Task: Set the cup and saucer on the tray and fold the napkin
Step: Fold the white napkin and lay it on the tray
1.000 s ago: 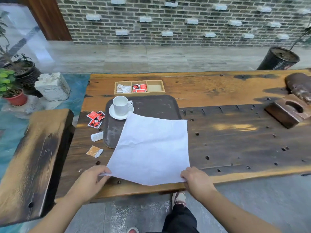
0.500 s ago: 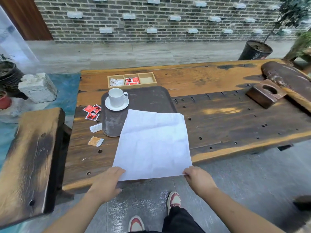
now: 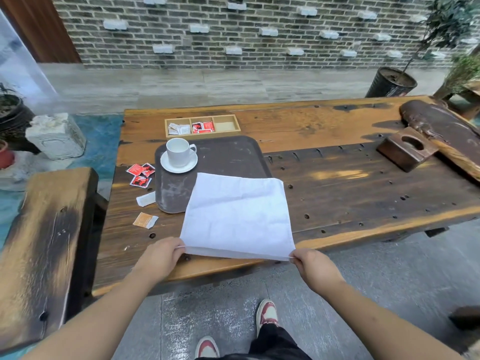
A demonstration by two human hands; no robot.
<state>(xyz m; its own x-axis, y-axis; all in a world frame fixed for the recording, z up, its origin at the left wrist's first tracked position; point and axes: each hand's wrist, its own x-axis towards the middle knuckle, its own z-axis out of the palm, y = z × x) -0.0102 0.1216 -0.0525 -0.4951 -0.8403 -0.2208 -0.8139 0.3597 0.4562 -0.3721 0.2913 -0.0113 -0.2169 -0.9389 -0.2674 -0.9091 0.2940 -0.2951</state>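
A white cup stands upright on a white saucer at the far left corner of the dark brown tray. A white napkin lies spread flat, its far edge over the tray's near right corner and its near edge at the table's front. My left hand pinches the napkin's near left corner and my right hand pinches its near right corner, both corners lifted slightly off the wood.
A wooden compartment box with sachets sits behind the tray. Loose red sachets, a white sachet and an orange one lie left of the tray. A wooden block sits at the right, a bench at the left.
The napkin has been drawn toward the table's front edge, uncovering more of the tray. Both hands kept its near corners and now hold them lifted. The view shifted right.
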